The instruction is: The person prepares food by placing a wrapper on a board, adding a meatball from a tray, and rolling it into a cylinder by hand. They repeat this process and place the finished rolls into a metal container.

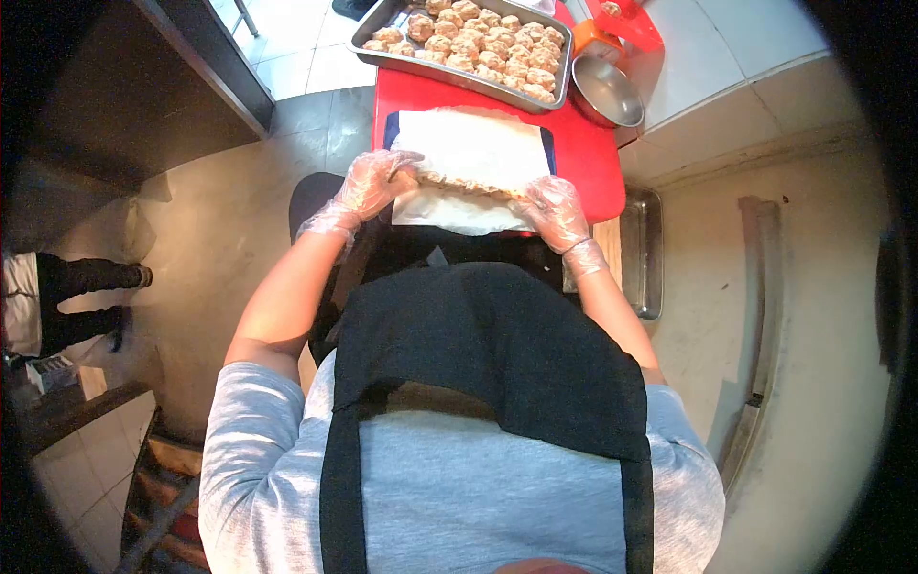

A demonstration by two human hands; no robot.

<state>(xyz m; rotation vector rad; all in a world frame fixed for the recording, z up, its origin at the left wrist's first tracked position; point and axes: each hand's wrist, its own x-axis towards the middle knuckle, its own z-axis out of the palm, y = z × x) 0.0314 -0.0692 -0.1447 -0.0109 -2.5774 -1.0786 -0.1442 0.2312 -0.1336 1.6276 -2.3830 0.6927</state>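
Note:
A long, thin, lumpy strip of light brown food (470,185) lies across a white sheet (469,143) on the red table (598,182). My left hand (373,187), in a clear plastic glove, has its fingers closed on the strip's left end. Gloved the same way, my right hand (557,210) is closed at the right end of the strip. Dark blue edges show beneath the sheet on both sides.
A metal tray (368,46) full of lumpy food balls stands at the table's back, beside a round metal bowl (608,91) and an orange-red device (598,40). Another metal tray (652,253) is low at the right. A person's legs (91,277) show at far left.

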